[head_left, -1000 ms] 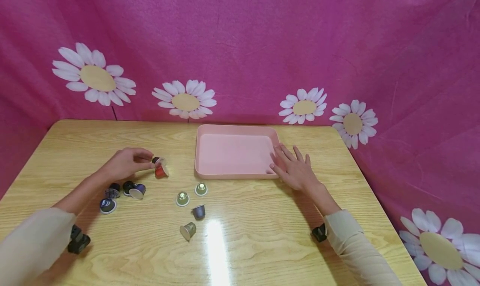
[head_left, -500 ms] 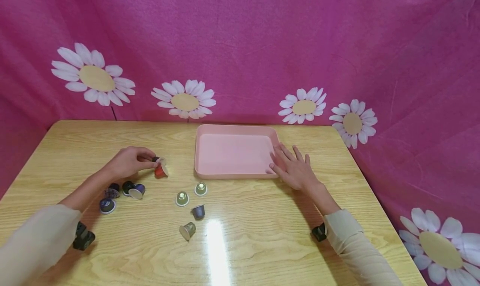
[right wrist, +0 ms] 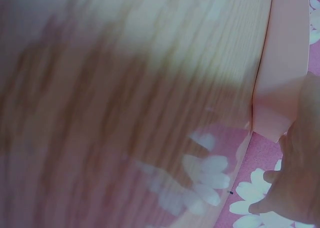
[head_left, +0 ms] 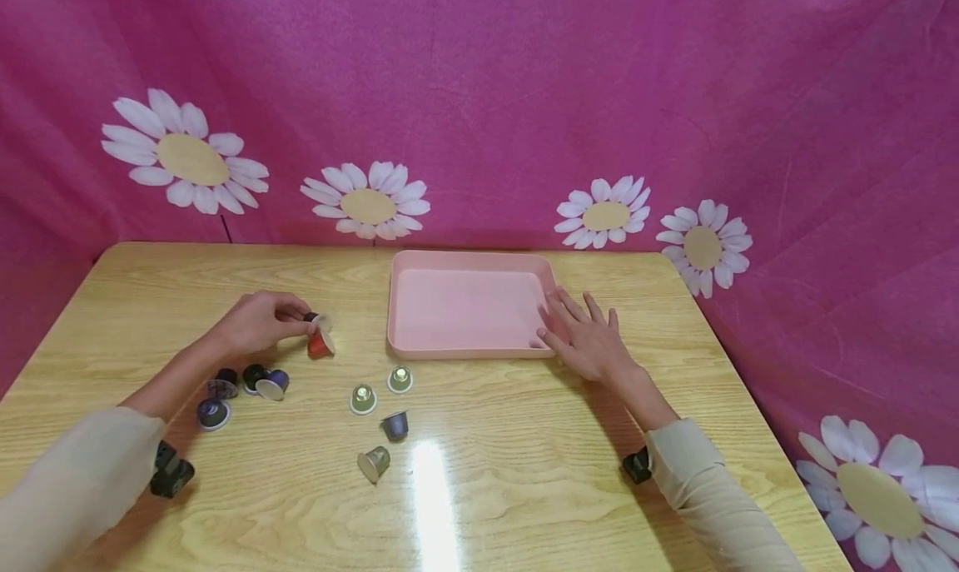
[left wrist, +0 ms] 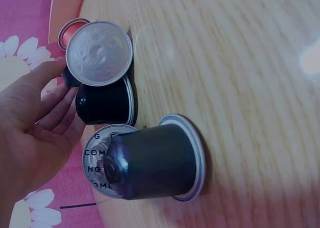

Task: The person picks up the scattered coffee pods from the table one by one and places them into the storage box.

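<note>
My left hand is at the left of the table, its thumb and fingertips pinching a dark coffee capsule whose pale lid faces right. A red coffee capsule sits right beside those fingertips. In the left wrist view, a capsule with a silver lid and a black capsule overlap the fingers and hide the grip. My right hand rests at the right end of a pink tray, fingers straight and spread over its rim.
Near my left forearm stand several dark capsules, among them a purple one on its side and a blue-black one. Two green capsules, a grey-blue one and a beige one lie before the tray. A pink flowered cloth hangs behind.
My left hand has shifted slightly right and away from me, closer in on the dark capsule beside the red one. The right hand has stayed on the tray.
</note>
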`<control>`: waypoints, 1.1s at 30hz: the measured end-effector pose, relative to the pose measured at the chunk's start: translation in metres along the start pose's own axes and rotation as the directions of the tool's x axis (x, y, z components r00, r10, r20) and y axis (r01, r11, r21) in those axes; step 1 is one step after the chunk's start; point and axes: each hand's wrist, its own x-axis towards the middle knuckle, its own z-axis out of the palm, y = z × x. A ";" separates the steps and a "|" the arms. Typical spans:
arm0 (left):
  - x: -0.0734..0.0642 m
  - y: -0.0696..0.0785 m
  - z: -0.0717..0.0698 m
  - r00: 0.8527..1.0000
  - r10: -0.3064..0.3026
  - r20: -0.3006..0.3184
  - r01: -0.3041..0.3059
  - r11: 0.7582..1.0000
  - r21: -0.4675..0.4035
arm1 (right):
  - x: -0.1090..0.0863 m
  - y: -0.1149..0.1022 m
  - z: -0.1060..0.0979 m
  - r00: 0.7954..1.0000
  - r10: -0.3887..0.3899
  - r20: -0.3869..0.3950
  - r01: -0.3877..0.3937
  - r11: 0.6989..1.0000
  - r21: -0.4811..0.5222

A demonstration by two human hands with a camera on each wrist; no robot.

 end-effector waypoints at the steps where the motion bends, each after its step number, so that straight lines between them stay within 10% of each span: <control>1: 0.000 0.001 -0.001 1.000 -0.004 -0.004 0.004 1.000 -0.005 | 0.000 0.000 0.000 1.000 0.000 0.000 0.000 1.000 0.000; 18: 0.020 0.041 -0.007 0.978 0.005 -0.209 -0.023 0.996 -0.086 | 0.000 0.000 0.001 1.000 0.005 -0.004 -0.005 1.000 -0.001; 33: 0.049 0.078 0.010 0.975 -0.009 -0.223 -0.033 0.983 -0.183 | 0.001 0.000 0.001 1.000 0.007 -0.010 -0.007 1.000 0.001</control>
